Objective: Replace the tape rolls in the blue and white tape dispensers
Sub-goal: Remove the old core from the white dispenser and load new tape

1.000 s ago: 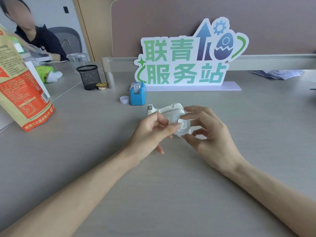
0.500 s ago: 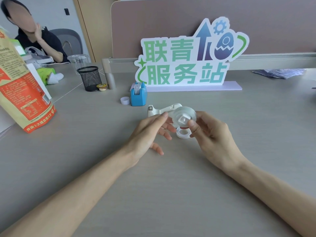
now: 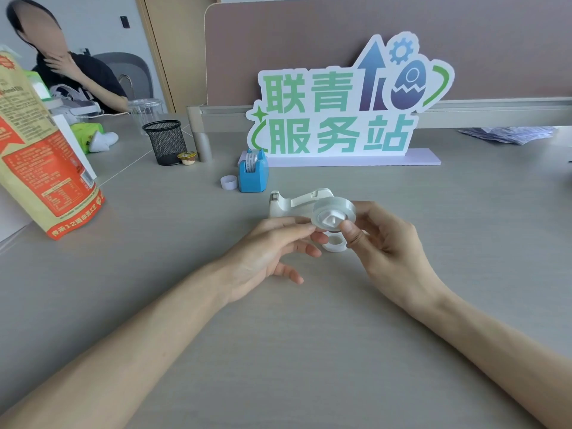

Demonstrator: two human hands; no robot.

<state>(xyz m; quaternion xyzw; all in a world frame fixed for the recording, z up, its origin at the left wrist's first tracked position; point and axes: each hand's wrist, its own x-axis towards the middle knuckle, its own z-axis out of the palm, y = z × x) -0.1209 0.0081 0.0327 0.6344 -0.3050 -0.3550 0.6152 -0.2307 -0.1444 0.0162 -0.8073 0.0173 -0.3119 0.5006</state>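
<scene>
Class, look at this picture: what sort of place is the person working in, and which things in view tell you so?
Most likely an office or service desk. A grey desk backs onto a partition screen, a black mesh pen holder stands by the divider, and a standing sign in Chinese characters sits behind the blue tape dispenser.

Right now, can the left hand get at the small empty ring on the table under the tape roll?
Probably yes. The left hand lies right beside the empty ring, its fingertips almost at it. Only the tape roll, held just above in the right hand, crowds it from the top.
</scene>
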